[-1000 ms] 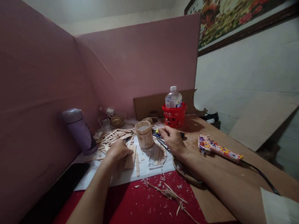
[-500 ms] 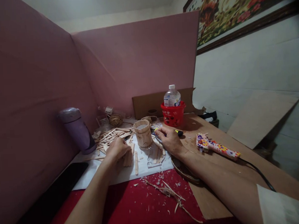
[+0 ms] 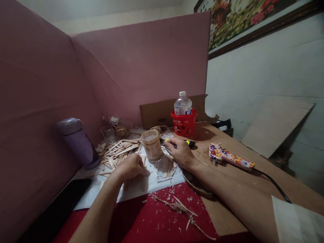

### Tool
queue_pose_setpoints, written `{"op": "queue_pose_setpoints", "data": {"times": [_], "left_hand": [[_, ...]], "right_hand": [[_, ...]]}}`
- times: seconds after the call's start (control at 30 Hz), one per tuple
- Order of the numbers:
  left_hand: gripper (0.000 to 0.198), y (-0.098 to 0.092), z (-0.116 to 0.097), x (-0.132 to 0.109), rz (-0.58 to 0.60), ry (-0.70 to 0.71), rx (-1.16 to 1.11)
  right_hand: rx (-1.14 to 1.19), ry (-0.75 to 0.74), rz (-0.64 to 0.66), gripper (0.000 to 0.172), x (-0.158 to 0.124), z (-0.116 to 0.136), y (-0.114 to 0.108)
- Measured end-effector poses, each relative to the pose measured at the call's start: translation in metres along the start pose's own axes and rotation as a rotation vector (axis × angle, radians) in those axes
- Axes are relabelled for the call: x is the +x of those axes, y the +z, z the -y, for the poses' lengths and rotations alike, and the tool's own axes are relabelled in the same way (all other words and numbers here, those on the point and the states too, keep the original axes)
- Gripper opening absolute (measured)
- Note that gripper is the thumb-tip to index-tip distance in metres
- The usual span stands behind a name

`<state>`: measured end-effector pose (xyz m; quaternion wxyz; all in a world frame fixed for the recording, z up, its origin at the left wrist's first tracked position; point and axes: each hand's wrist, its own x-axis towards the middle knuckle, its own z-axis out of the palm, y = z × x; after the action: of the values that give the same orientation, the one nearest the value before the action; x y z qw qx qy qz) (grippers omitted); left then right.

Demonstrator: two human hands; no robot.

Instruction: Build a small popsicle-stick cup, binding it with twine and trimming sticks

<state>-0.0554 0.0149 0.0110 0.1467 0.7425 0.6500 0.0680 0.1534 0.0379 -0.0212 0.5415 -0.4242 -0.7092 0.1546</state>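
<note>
My left hand [image 3: 131,166] is low over the white paper [image 3: 100,184], fingers curled down together. Whatever is under its fingertips is hidden; a bit of wooden craft stick [image 3: 143,159] shows behind it. Between my hands stands a small cup [image 3: 151,146] faced with pale wooden pieces, upright. My right hand [image 3: 180,152] is right of the cup, thumb and fingers closed together. I cannot make out what is between them. Just behind it lies a yellow and black tool [image 3: 190,143], partly covered by the hand. Loose craft sticks [image 3: 118,151] are heaped behind my left hand.
A floral glue gun [image 3: 229,158] with a black cord lies on the right. A red bucket [image 3: 184,124] holding a clear bottle [image 3: 183,105] stands at the back. A purple tumbler [image 3: 78,142] and dark phone-like slab [image 3: 55,214] are left. Twine scraps [image 3: 180,207] lie on red cloth.
My left hand has moved right and down over the spot where short sticks and a single stick lay, and they are now mostly out of sight. My right hand stays beside the cup.
</note>
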Motion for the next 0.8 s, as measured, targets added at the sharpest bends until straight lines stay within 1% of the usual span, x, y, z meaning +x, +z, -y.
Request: {"op": "queue_pose_setpoints", "data": {"times": [0.13,0.27,0.33,0.57,0.67,0.77,0.8], "left_hand": [[0.033,0.000,-0.005,-0.003,0.032,0.061,0.003],[0.037,-0.001,-0.005,-0.005,0.026,0.042,0.009],[0.034,0.000,-0.005,-0.004,0.036,0.045,-0.012],[0.023,0.007,-0.007,-0.004,0.214,0.101,-0.237],[0.019,0.005,-0.012,-0.009,0.290,0.132,-0.365],[0.016,0.002,-0.019,-0.015,0.339,0.174,-0.521],[0.017,0.001,-0.021,-0.017,0.347,0.184,-0.566]], "right_hand": [[0.001,-0.007,0.001,0.018,0.000,0.000,0.001],[0.004,-0.006,0.010,0.018,0.000,-0.002,0.002],[0.006,-0.007,0.022,0.018,0.000,-0.002,0.002],[0.032,-0.002,0.071,0.019,0.000,0.002,-0.001],[0.073,-0.039,0.169,0.019,-0.004,0.011,-0.004],[0.161,-0.135,0.378,0.014,-0.010,0.020,-0.006],[0.200,-0.143,0.446,0.013,-0.012,0.021,-0.005]]}}
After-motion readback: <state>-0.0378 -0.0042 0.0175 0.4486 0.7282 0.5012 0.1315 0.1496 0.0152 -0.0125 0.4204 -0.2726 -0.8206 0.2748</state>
